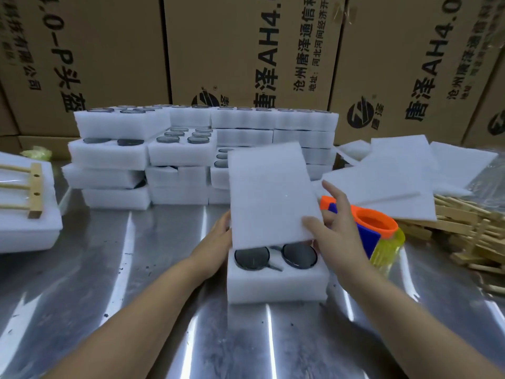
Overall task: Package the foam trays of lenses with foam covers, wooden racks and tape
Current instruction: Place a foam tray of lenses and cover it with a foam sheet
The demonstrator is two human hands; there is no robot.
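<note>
A white foam tray (276, 285) with dark round lenses (252, 257) sits on the metal table in front of me. A white foam cover (270, 192) lies tilted over its far part, leaving two lenses showing. My right hand (337, 228) pinches the cover's right near corner, thumb on top. My left hand (216, 242) touches the cover's left edge, its fingers hidden behind the foam. An orange and blue tape dispenser (374, 228) with a yellowish roll stands just right of the tray.
Stacks of lens-filled foam trays (175, 154) stand at the back. Loose foam covers (404, 173) lie over a heap of wooden racks (470, 228) at right. A foam pack with a wooden rack (34, 187) sits at left. Cardboard boxes (246, 50) wall the back.
</note>
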